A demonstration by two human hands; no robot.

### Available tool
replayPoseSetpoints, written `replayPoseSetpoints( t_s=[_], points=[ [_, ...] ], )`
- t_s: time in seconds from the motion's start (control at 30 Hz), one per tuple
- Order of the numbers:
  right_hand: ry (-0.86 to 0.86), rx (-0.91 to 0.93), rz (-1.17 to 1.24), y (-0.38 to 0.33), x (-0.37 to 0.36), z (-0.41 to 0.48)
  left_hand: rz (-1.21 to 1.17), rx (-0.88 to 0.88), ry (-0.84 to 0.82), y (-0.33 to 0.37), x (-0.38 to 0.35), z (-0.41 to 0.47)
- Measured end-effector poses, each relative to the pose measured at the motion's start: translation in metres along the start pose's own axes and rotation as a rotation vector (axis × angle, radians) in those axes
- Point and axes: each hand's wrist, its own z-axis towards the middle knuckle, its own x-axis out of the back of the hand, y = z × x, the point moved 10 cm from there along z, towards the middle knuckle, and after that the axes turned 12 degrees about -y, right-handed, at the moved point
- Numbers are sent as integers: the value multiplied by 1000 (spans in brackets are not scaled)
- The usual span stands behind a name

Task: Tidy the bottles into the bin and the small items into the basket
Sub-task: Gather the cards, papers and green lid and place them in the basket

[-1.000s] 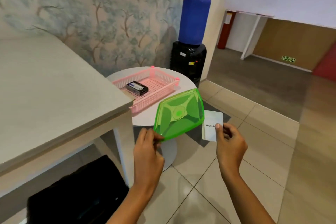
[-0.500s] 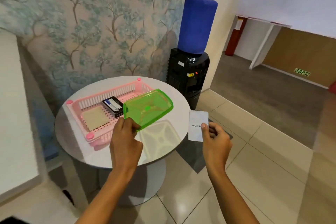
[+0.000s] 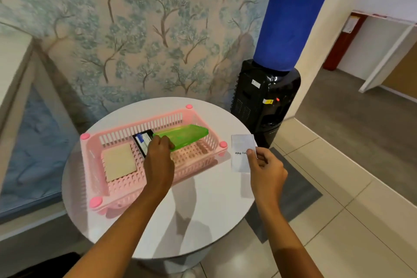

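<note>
A pink slatted basket [image 3: 117,189] stands on a round white table [image 3: 203,210]. Inside it lie a beige square pad [image 3: 119,161] and a black box with a blue-white label [image 3: 143,142]. My left hand [image 3: 159,158] grips the near edge of a green translucent lid [image 3: 184,134], held flat and low over the basket's right half. My right hand [image 3: 264,166] pinches a white printed card [image 3: 240,154] above the table, just right of the basket.
A black water dispenser [image 3: 266,106] with a blue-covered bottle [image 3: 291,25] stands behind the table at the right. A white desk edge [image 3: 13,70] is at the left. Tiled floor and a dark mat [image 3: 300,194] lie to the right.
I have stepped closer to the round table. My left hand has lowered the green lid from in front of me down into the basket. My right hand has carried the card along beside it.
</note>
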Motion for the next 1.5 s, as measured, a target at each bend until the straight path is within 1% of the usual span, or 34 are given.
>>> replayPoseSetpoints(
  t_s=[0.13,0.2,0.37,0.53,0.73,0.83,0.9,1.0,1.07,1.17,1.27,1.33,1.4,1.47,1.5],
  points=[
    [-57,-32,-11,15,-23,44,86,36,-90,-6,-38,56],
    [-85,-14,-13,13,-32,63,112,51,-123,-11,-55,73],
    [-149,-7,11,18,-61,105,149,54,-188,-21,-91,96],
    [-232,-55,-9,37,-97,135,124,89,-258,-49,-118,105],
    [-334,-69,-31,47,-134,164,60,168,-480,-84,-157,106],
    [-377,-64,-30,48,-150,173,19,220,-560,-93,-169,104],
    [-429,-60,-28,49,-163,179,-46,241,-566,-95,-169,105],
    [-511,-19,-51,45,-184,188,-121,265,-514,-100,-155,109],
    [-599,7,-68,42,-203,191,-132,301,-456,-109,-136,108],
    [-783,93,-121,30,-242,184,-158,354,-347,-123,-102,100],
    [-1051,190,-227,24,-290,156,-164,460,-276,-143,-74,81],
    [-1267,255,-348,33,-319,128,-170,509,-281,-150,-64,69],
    [-1446,320,-491,48,-339,101,-189,538,-286,-153,-60,58],
    [-1561,360,-597,60,-349,81,-211,568,-318,-155,-62,49],
    [-1591,372,-609,62,-353,74,-220,587,-352,-156,-67,44]
  ],
)
